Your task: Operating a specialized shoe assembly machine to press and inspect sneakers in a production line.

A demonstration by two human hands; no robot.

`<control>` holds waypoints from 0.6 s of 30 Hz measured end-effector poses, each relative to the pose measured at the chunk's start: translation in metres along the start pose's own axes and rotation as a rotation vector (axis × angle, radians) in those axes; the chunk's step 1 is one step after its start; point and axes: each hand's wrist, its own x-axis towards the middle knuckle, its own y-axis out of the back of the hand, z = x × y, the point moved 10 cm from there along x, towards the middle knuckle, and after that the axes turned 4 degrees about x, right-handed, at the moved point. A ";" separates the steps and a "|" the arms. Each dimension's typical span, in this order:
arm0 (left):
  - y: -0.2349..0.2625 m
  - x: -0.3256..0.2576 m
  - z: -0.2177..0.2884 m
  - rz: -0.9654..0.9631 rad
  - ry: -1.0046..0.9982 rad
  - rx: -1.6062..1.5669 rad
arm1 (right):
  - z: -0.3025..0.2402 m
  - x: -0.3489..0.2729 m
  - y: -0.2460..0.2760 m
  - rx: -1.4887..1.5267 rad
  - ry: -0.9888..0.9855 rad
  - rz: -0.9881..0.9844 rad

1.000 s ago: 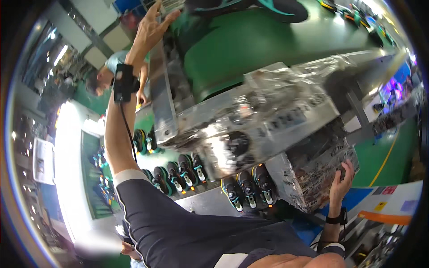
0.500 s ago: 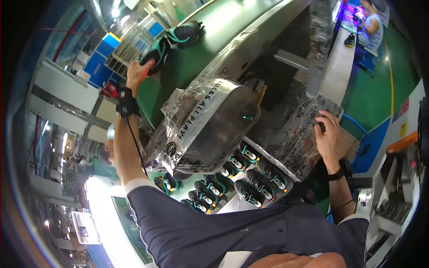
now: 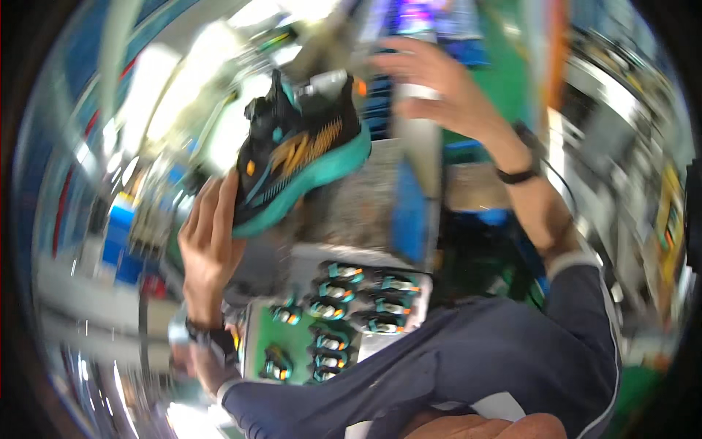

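A black sneaker [image 3: 296,150] with a teal sole and orange marks is up in front of me, its toe in my left hand [image 3: 208,241]. The left fingers close round the toe end. To the right of the shoe's heel, my right hand [image 3: 446,91] is raised with fingers apart and nothing in it, not touching the shoe. Motion smears the surroundings. Below the held shoe, several similar black and teal shoes [image 3: 329,311] lie in rows near my body.
The other shoes rest partly on a green surface [image 3: 267,333] and partly on a pale tray [image 3: 424,296]. A grey worn panel [image 3: 351,201] with a blue side [image 3: 411,212] stands beyond them. Blurred shelving and machinery [image 3: 618,139] line the right.
My left hand has lifted the sneaker off the green belt and brought it closer. My right hand has left the wrapped machine and risen toward the shoe. The whole view has turned.
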 end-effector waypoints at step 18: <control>-0.011 0.364 0.521 0.143 -0.856 -1.143 | -0.278 -0.492 0.264 -0.555 -0.730 1.126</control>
